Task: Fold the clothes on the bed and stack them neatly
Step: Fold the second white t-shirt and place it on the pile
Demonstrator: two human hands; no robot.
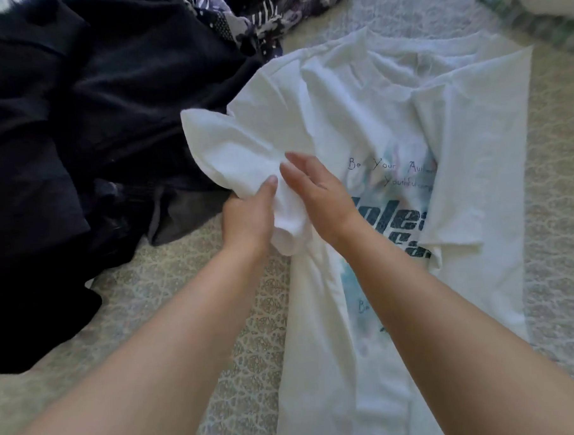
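While your left hand point(247, 215) pinches the sleeve point(230, 154) of the white shirt point(389, 114) at frame centre, lay it flat inward across the print, smoothing with your right hand point(317, 196), whose relaxed, straight fingers touch the cloth. The shirt's body stretches right and below your grip; dark clothes point(78, 127) fill the upper left.

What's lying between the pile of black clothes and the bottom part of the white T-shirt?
In the head view, only bare patterned bedcover lies between the black clothes and the lower white T-shirt; the person's left forearm crosses above it.
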